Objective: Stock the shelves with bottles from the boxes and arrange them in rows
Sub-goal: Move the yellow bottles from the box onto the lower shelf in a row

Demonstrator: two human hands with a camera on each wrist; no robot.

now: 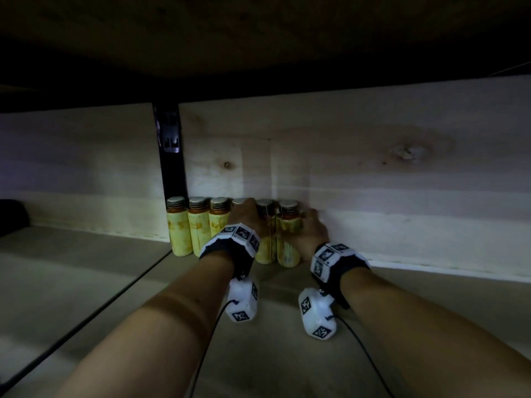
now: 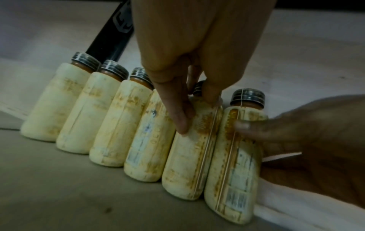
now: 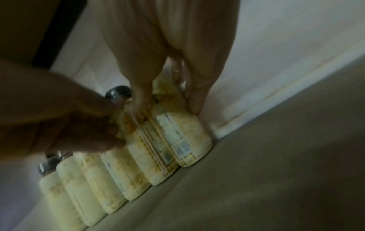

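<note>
Several yellow-labelled bottles with dark caps stand in a row [image 1: 179, 231] against the shelf's back wall. My left hand [image 1: 245, 214] reaches over the row and grips the second bottle from the right [image 2: 189, 164], thumb on its front, fingers behind its neck. My right hand [image 1: 311, 231] holds the rightmost bottle [image 2: 235, 179] from the right side, thumb across its label. In the right wrist view, the right hand [image 3: 168, 104] straddles that end bottle [image 3: 189, 140], while the left hand [image 3: 69, 117] shows dark on the left. Both bottles stand on the shelf board, touching each other.
The shelf board [image 1: 258, 354] runs wide to the right of the row and in front of it. A black upright post [image 1: 171, 156] stands behind the leftmost bottle. The pale wooden back wall [image 1: 373, 168] and the dark upper shelf underside [image 1: 258, 38] close the space.
</note>
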